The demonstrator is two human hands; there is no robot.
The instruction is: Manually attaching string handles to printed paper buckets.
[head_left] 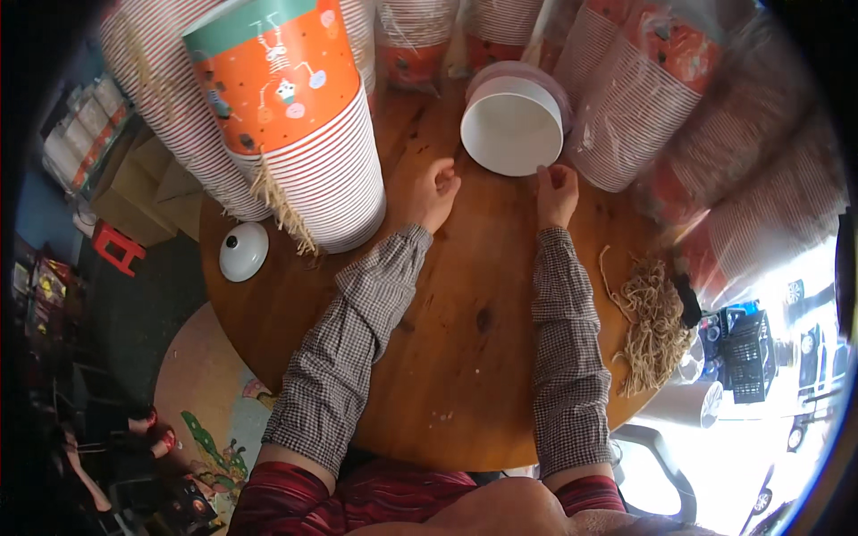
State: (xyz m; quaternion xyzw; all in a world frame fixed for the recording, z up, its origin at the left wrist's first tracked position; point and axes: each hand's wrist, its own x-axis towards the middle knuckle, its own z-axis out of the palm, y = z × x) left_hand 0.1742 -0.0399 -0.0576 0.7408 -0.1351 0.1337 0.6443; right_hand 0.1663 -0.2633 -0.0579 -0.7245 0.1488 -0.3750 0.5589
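My left hand (436, 194) hovers over the middle of the table, its fingers curled inward. Whatever it may hold is too small to make out. A short way to the right, my right hand (558, 196) has its fingers bent together at the near right rim of a white round tub (511, 134). Whether they touch that rim or pinch something, I cannot tell. The tub's white inside faces me, and a pinkish layer shows around its far side. Left of my left hand stands a tall stack of red-striped paper buckets (308, 170), with an orange and green printed one on top.
Bagged bucket stacks (639, 98) line the far and right sides of the round wooden table (465, 357). Beige strings (651, 326) lie bundled at the right edge. A white lid (244, 252) with a black knob sits at the left edge. A red stool (118, 248) stands beyond.
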